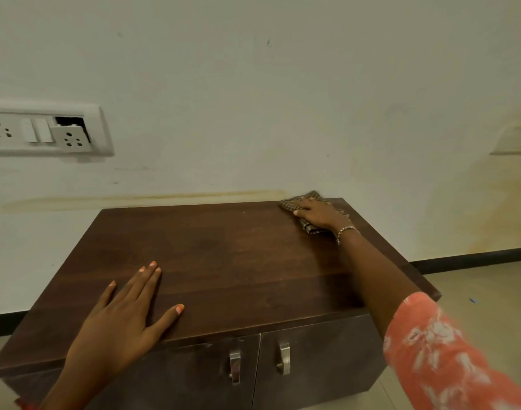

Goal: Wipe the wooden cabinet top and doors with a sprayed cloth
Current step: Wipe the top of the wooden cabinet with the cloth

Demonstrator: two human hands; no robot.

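Pressing a checked cloth (pixel 311 213) flat at the cabinet top's (pixel 223 261) far right corner, right hand (pixel 318 216); left hand (pixel 126 318) splayed, empty. Doors (pixel 318 359) seemingly unwiped.

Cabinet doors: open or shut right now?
Shut. Both cabinet doors sit flush under the top, their inner edges meeting, the two metal handles side by side.

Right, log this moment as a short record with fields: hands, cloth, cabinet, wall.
left hand: flat, fingers spread, on the cabinet top near the front edge
right hand: pressing the cloth at the back right corner
cloth: checked, crumpled under the palm
cabinet top: dark wood
doors: two, shut, metal handles
wall: socket panel at left
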